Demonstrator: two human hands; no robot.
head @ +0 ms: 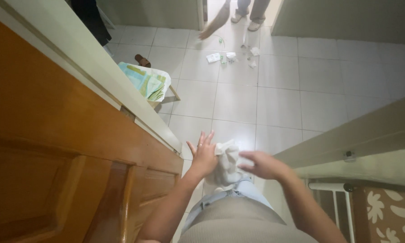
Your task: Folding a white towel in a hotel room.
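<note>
I look down over my own body at a white crumpled cloth (pixel 227 163) held between both hands above the white tiled floor (pixel 279 103). My left hand (pixel 203 155) presses against the cloth's left side, fingers spread and pointing up. My right hand (pixel 262 164) grips the cloth's right edge with the fingers curled around it. The cloth hangs down in front of my light blue trousers.
An open brown wooden door (pixel 54 157) fills the left side. A green-and-white bag (pixel 149 81) sits on a low stand by the wall. Scraps of litter (pixel 229 56) lie on the tiles near a broom (pixel 216 22), where another person's feet (pixel 247 22) stand. A door frame (pixel 360 135) runs along the right.
</note>
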